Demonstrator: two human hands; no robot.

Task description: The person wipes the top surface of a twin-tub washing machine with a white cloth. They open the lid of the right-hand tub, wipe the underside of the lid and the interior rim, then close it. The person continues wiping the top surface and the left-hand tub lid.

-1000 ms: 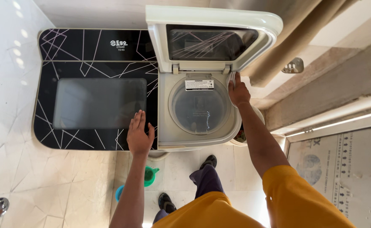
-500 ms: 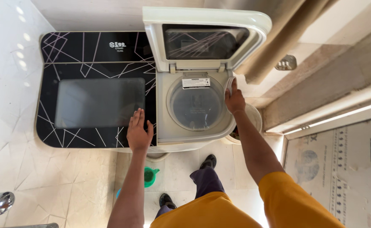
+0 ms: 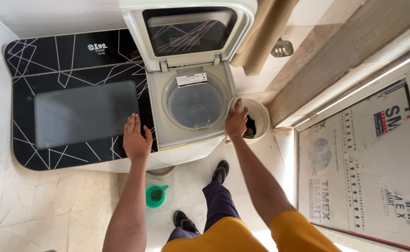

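We see our left hand point(image 3: 136, 139) lying flat and open, holding nothing, on the front right corner of the black glass lid with white lines point(image 3: 74, 116). Our right hand point(image 3: 236, 122) presses a white cloth point(image 3: 233, 102) against the right edge of the cream spinner compartment point(image 3: 193, 135), fingers loosely spread. Just beside it stands a white bucket point(image 3: 261, 116).
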